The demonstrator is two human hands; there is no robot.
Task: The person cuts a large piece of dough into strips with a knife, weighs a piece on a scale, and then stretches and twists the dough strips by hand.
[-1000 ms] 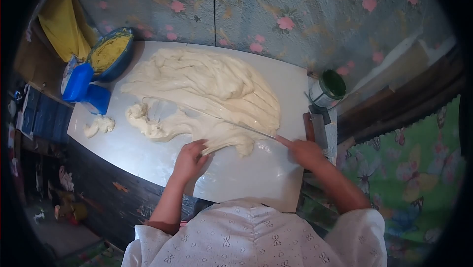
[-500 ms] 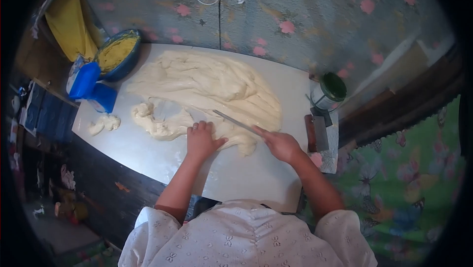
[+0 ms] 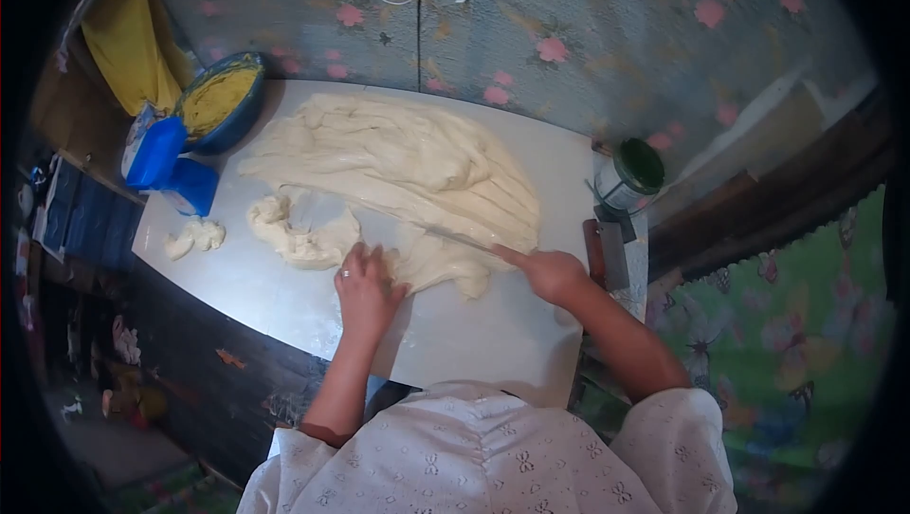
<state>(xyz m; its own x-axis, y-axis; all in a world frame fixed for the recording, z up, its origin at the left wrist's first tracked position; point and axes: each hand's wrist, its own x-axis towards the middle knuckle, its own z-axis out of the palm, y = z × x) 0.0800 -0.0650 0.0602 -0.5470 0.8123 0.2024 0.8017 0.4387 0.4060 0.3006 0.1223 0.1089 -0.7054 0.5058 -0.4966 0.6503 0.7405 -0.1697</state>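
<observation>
My right hand (image 3: 554,277) is closed around a long thin knife (image 3: 459,240). Its blade points left and lies along the near edge of a big pale dough mass (image 3: 408,149), against a dough strip (image 3: 441,267). My left hand (image 3: 370,292), wearing a ring, has its fingers apart. Its fingertips reach the gap between that strip and a smaller dough piece (image 3: 308,241) on the left; whether they press on dough is hard to make out. Farther left sit small dough scraps (image 3: 196,238).
Everything lies on a white table (image 3: 474,348) against a painted wall. At the back left stand a blue basin (image 3: 249,108) with yellow filling and a blue plastic container (image 3: 180,173). On the right are a dough scraper (image 3: 607,253) and a tin can (image 3: 633,175).
My left hand has shifted left, and a gap now shows between the strip and the smaller dough piece. The knife has come down lower and flatter along the dough.
</observation>
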